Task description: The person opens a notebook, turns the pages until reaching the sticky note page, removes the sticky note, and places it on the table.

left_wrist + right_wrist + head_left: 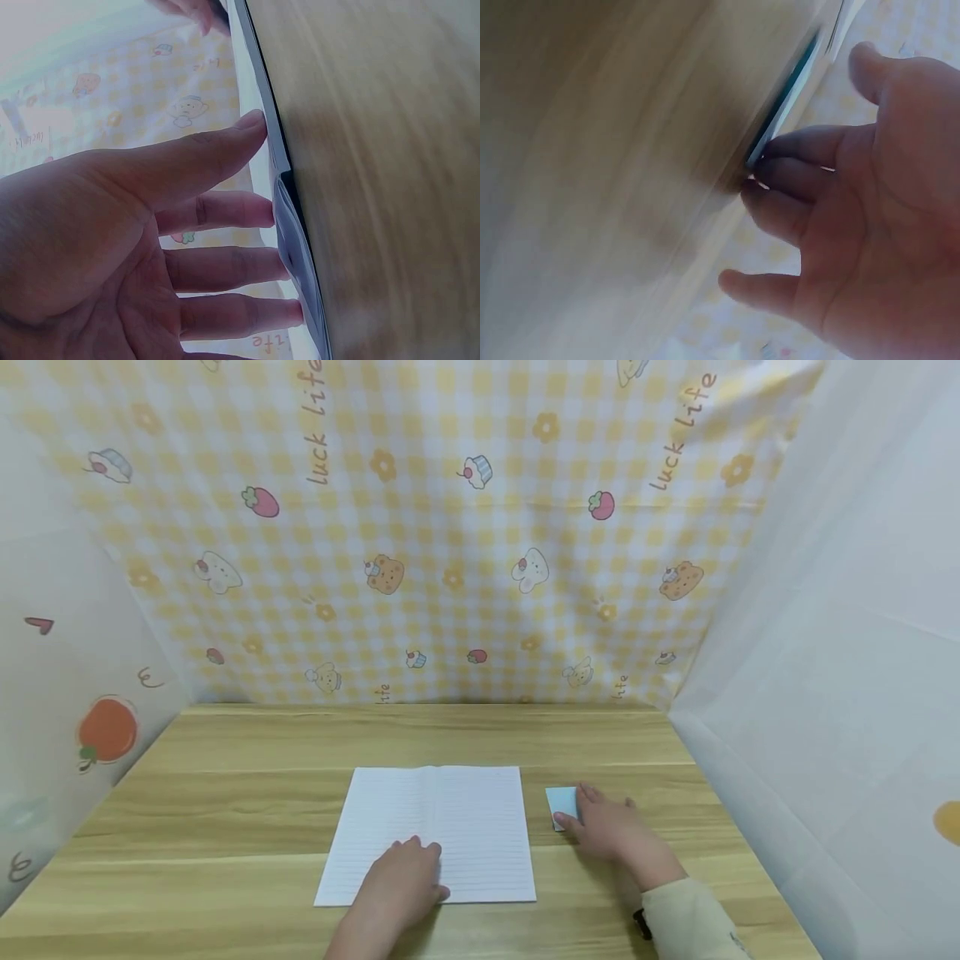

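Note:
An open notebook point(480, 835) with white ruled pages lies flat on the table. My left hand point(401, 877) rests on its lower middle near the fold. In the left wrist view, the thumb and straight fingertips touch the notebook's pages point(292, 240). To the right of the notebook lies a small light-blue sticky note pad point(561, 803). My right hand point(607, 827) touches the pad's right side, covering part of it. In the right wrist view, several slightly bent fingertips meet the pad's edge point(784, 105), and the thumb stands apart from them.
The wooden table point(225, 827) extends around the notebook and pad. A yellow checked cloth point(450, 527) hangs behind it. White sheets stand along the left side point(67, 652) and right side point(847, 693).

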`<state>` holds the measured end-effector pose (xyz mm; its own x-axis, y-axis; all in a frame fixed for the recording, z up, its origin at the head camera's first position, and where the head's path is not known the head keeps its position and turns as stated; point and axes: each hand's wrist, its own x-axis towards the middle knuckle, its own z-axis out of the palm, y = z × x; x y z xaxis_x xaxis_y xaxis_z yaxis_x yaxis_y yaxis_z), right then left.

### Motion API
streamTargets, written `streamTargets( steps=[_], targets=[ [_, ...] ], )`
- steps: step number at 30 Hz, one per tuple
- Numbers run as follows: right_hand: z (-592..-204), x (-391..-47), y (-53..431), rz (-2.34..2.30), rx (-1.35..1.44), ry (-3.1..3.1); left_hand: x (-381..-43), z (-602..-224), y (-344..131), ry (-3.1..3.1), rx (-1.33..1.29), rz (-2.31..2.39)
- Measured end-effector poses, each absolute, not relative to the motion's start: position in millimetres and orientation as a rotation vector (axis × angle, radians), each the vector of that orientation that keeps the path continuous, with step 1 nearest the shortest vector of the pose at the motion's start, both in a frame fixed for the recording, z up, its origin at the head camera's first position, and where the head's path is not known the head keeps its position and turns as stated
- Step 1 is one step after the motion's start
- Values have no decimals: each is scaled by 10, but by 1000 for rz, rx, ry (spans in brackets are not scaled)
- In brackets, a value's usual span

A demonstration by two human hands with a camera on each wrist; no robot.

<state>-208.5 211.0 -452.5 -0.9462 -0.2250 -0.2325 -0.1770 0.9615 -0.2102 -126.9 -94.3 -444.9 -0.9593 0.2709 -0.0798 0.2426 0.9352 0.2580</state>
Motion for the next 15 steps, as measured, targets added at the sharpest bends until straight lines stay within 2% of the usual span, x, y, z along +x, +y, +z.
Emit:
streamTargets(
  steps=[15],
  targets=[
    [-4555,-2169,2182,-275,-269,2860,-1265,-4454,-930,2992,377,376]
  ],
)
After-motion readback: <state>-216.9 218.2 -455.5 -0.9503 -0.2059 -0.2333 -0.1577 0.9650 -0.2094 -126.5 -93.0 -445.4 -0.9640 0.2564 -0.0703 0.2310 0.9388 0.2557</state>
